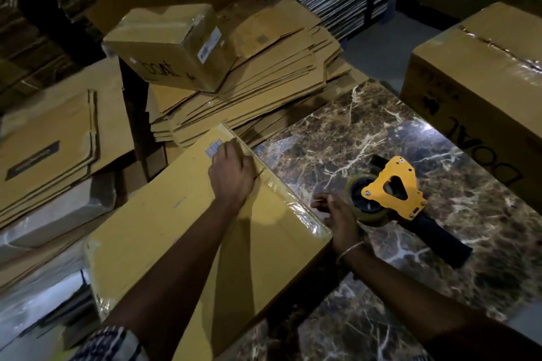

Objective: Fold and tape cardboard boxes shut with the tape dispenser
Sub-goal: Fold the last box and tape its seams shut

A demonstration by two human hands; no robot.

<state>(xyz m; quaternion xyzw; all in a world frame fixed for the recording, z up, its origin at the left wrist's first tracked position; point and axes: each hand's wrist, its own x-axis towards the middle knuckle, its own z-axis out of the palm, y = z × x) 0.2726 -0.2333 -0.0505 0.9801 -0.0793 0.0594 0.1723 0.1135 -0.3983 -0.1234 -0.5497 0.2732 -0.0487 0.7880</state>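
Left hand (231,176) flat on taped cardboard box (164,228); right hand (337,217) fingers loose, empty, beside yellow tape dispenser (393,190).

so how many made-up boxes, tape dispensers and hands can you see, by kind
made-up boxes: 3 (held box, small box on the flat stack, big box at right)
tape dispensers: 1
hands: 2 (left hand, right hand)
total: 6

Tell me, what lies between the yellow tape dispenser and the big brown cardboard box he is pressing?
In the head view, only his right hand sits between the yellow tape dispenser and the brown cardboard box, over the marble tabletop.
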